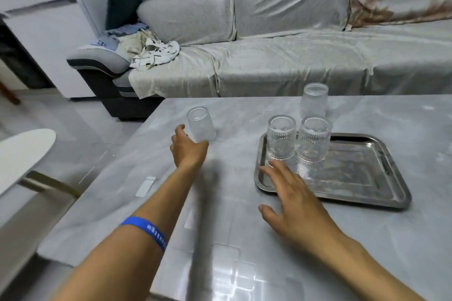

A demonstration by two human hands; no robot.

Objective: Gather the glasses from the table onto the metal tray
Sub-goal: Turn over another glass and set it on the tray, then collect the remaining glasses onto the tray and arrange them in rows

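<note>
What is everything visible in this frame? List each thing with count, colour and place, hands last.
glasses on tray: 2, clear ribbed, upside down at the tray's far left corner
glass behind tray: 1, clear, upside down on the table just beyond the tray
held glass: 1, clear, tilted, in the left hand over the table's left part
metal tray: 1, silver, on the table, right of centre
table: 1, grey marble-look
white strip: 1, white, table's left edge
sofa: 1, grey cover, behind the table
clothes: a pile, white and blue, sofa's left end
wristband: 1, blue, left forearm
left hand: grips the held glass
right hand: open, over the tray's near left corner
</note>
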